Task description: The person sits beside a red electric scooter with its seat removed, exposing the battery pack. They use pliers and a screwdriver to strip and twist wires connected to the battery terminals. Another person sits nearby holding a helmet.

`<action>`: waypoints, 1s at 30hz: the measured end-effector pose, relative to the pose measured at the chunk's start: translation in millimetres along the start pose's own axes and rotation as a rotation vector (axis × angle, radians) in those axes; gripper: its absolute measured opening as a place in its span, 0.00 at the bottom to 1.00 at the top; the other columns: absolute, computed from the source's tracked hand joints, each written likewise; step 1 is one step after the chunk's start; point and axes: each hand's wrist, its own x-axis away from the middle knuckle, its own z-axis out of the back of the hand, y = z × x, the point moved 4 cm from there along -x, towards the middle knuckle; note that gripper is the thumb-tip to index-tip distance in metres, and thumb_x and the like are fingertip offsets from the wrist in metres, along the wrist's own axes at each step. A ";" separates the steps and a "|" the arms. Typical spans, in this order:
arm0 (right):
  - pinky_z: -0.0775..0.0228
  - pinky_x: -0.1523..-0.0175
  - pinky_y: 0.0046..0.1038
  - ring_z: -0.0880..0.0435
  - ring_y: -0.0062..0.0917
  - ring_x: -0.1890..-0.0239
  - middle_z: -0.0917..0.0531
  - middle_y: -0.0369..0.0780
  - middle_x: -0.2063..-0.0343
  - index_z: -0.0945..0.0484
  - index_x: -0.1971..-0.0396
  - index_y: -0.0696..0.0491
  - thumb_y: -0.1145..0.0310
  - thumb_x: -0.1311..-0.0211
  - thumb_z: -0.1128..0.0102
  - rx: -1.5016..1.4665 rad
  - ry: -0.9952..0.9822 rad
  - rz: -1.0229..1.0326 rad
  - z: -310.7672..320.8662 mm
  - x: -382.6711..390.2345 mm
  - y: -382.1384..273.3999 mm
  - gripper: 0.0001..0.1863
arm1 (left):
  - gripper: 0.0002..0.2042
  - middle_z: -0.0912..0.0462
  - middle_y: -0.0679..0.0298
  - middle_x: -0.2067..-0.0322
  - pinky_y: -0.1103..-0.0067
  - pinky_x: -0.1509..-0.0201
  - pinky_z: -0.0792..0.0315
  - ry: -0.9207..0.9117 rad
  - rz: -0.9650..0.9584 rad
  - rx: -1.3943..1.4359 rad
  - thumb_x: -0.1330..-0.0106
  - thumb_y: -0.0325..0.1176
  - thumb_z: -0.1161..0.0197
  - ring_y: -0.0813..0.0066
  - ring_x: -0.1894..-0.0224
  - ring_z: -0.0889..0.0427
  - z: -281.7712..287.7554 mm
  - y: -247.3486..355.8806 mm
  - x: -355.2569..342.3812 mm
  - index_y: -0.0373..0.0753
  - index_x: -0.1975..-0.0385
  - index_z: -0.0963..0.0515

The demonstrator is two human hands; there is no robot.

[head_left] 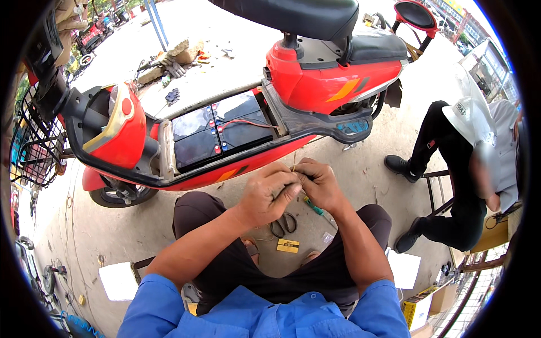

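Note:
My left hand [267, 192] and my right hand [320, 183] meet in front of my knees, both closed in a fingertip pinch. Between the fingertips shows a thin yellowish strand [293, 167], mostly covered by my fingers; I cannot tell its exact kind. Just beyond my hands stands a red electric scooter [225, 173] with its floor compartment uncovered. Several black batteries [194, 147] sit inside, and a red wire [248, 121] runs across them. On the ground below my hands lie black-handled scissors [289, 222], a green-handled tool [313, 207] and a small yellow packet [288, 245].
To the right sits a person in dark trousers [445, 158]. A cardboard box [442, 298] and a wire rack stand at the lower right. Rubble and gloves [173, 67] lie beyond the scooter. Cables trail over the ground at the left.

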 end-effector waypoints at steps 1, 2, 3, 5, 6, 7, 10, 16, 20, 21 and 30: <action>0.32 0.67 0.30 0.23 0.29 0.74 0.22 0.42 0.74 0.17 0.65 0.60 0.74 0.36 0.35 0.035 0.012 0.036 0.5 -0.1 -5.9 0.05 | 0.06 0.19 0.60 0.67 0.75 0.60 0.26 0.042 0.134 0.005 0.34 0.28 0.34 0.70 0.65 0.20 7.9 -7.2 -1.2 0.33 0.63 0.19; 0.32 0.68 0.31 0.23 0.30 0.74 0.22 0.42 0.74 0.17 0.65 0.60 0.75 0.38 0.34 0.058 0.012 0.045 0.7 0.7 -7.2 0.05 | 0.06 0.18 0.61 0.68 0.76 0.60 0.27 0.084 0.269 0.009 0.33 0.29 0.34 0.74 0.65 0.20 12.7 -14.0 -1.4 0.32 0.62 0.19; 0.32 0.68 0.32 0.23 0.31 0.74 0.22 0.42 0.75 0.17 0.65 0.59 0.76 0.39 0.34 0.080 0.011 0.054 0.6 1.6 -7.8 0.04 | 0.07 0.18 0.62 0.67 0.77 0.59 0.27 0.084 0.357 0.108 0.32 0.29 0.35 0.76 0.64 0.20 12.0 -19.2 -1.4 0.32 0.61 0.18; 0.32 0.69 0.33 0.22 0.32 0.73 0.23 0.42 0.75 0.17 0.66 0.59 0.77 0.40 0.33 0.112 0.006 0.075 -1.0 3.2 -10.6 0.04 | 0.08 0.16 0.65 0.66 0.79 0.58 0.27 0.096 0.536 0.304 0.30 0.30 0.37 0.81 0.62 0.21 10.5 -28.8 2.9 0.31 0.60 0.18; 0.32 0.69 0.33 0.22 0.32 0.73 0.23 0.42 0.75 0.17 0.66 0.59 0.78 0.41 0.33 0.121 0.006 0.085 -1.6 4.5 -12.2 0.04 | 0.09 0.16 0.65 0.65 0.80 0.57 0.27 0.077 0.535 0.345 0.30 0.30 0.37 0.82 0.62 0.21 8.8 -29.2 3.3 0.30 0.59 0.18; 0.32 0.69 0.33 0.22 0.33 0.73 0.23 0.42 0.75 0.17 0.66 0.58 0.78 0.42 0.33 0.131 0.007 0.096 -1.9 5.4 -12.9 0.05 | 0.09 0.16 0.64 0.64 0.80 0.56 0.27 0.058 0.534 0.387 0.30 0.30 0.37 0.82 0.61 0.21 6.0 -29.2 3.0 0.30 0.59 0.18; 0.31 0.68 0.34 0.22 0.35 0.73 0.23 0.43 0.74 0.17 0.66 0.58 0.79 0.43 0.33 0.155 -0.009 0.124 -2.7 6.8 -10.4 0.05 | 0.09 0.15 0.64 0.63 0.81 0.53 0.27 0.000 0.565 0.502 0.31 0.30 0.37 0.82 0.60 0.20 4.5 -29.3 2.0 0.29 0.58 0.18; 0.29 0.66 0.36 0.21 0.38 0.72 0.22 0.44 0.73 0.18 0.67 0.59 0.78 0.44 0.32 0.160 -0.048 0.136 -5.8 8.4 -19.4 0.05 | 0.09 0.15 0.64 0.64 0.81 0.54 0.26 -0.017 0.606 0.563 0.33 0.29 0.35 0.81 0.61 0.20 6.2 -32.5 2.7 0.30 0.60 0.18; 0.29 0.66 0.36 0.22 0.38 0.72 0.23 0.43 0.73 0.18 0.67 0.59 0.78 0.44 0.32 0.172 -0.069 0.138 -7.2 8.8 -21.5 0.05 | 0.07 0.16 0.64 0.65 0.81 0.56 0.26 -0.008 0.615 0.545 0.34 0.28 0.34 0.81 0.62 0.20 7.7 -32.2 2.5 0.30 0.62 0.18; 0.29 0.66 0.36 0.22 0.38 0.72 0.23 0.43 0.73 0.18 0.67 0.59 0.78 0.44 0.32 0.166 -0.071 0.138 -7.6 8.7 -23.0 0.05 | 0.07 0.16 0.65 0.65 0.81 0.56 0.26 -0.002 0.606 0.546 0.34 0.27 0.34 0.81 0.62 0.20 8.2 -31.4 1.8 0.30 0.62 0.18; 0.30 0.68 0.35 0.22 0.36 0.73 0.23 0.43 0.74 0.18 0.67 0.60 0.79 0.43 0.33 0.096 -0.096 0.122 -12.7 10.3 -22.7 0.05 | 0.04 0.17 0.66 0.68 0.82 0.60 0.28 0.030 0.527 0.422 0.37 0.25 0.33 0.82 0.64 0.21 14.0 -28.1 -1.0 0.31 0.67 0.16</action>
